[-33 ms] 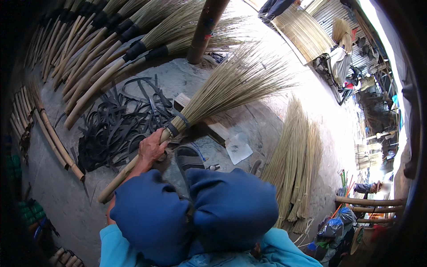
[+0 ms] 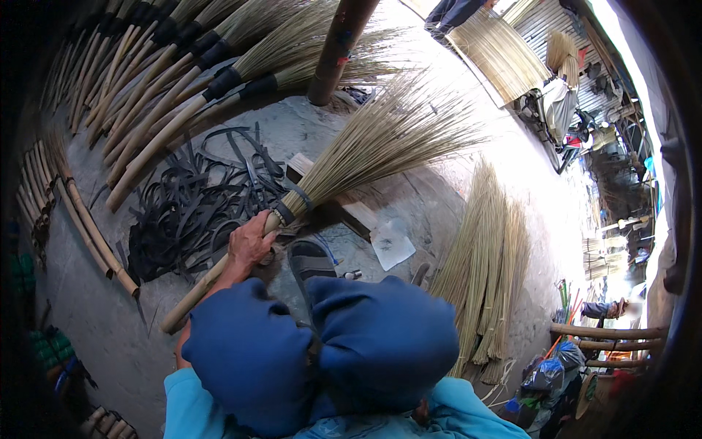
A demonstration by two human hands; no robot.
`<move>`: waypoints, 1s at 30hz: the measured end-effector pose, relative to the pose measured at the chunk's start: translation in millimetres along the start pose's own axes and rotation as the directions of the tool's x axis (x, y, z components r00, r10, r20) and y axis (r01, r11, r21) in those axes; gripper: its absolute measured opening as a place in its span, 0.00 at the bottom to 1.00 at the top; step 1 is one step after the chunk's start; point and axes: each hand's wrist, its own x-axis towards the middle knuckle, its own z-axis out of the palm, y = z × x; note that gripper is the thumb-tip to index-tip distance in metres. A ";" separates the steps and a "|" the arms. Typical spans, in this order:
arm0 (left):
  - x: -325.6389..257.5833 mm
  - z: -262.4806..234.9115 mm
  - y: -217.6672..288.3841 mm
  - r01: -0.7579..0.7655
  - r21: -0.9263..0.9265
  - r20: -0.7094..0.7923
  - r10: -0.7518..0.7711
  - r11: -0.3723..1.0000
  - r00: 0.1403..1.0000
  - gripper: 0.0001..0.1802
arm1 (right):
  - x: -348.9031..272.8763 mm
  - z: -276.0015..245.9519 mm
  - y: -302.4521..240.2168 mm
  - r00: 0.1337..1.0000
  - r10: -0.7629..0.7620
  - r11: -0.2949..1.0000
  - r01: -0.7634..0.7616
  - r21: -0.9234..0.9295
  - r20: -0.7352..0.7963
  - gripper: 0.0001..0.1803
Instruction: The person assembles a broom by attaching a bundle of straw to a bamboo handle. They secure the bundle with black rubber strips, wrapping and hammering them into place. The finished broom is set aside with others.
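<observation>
My left hand (image 2: 250,241) is closed round the bamboo handle of a straw broom (image 2: 365,146), just below its dark rubber binding. The broom lies slantwise, its handle end at the lower left and its bristles fanned toward the upper right. Under its neck sits a wooden block (image 2: 357,219). A tangle of black rubber strips (image 2: 183,197) is on the ground beside my left hand. My right hand is hidden behind my knees; only the blue right sleeve (image 2: 468,410) shows.
Finished brooms (image 2: 168,110) lie in a row at the upper left, near a post (image 2: 340,51). Loose straw bundles (image 2: 482,271) lie to the right. Bamboo poles (image 2: 91,227) are at the left. A small white sheet with dark nails (image 2: 393,244) lies ahead of my knees.
</observation>
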 end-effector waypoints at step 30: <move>0.9 14.6 -19.4 -0.080 0.044 -0.043 0.082 0.996 0.996 0.31 | -18.2 -10.4 -275.4 0.419 -0.906 0.409 0.836 0.367 0.055 0.13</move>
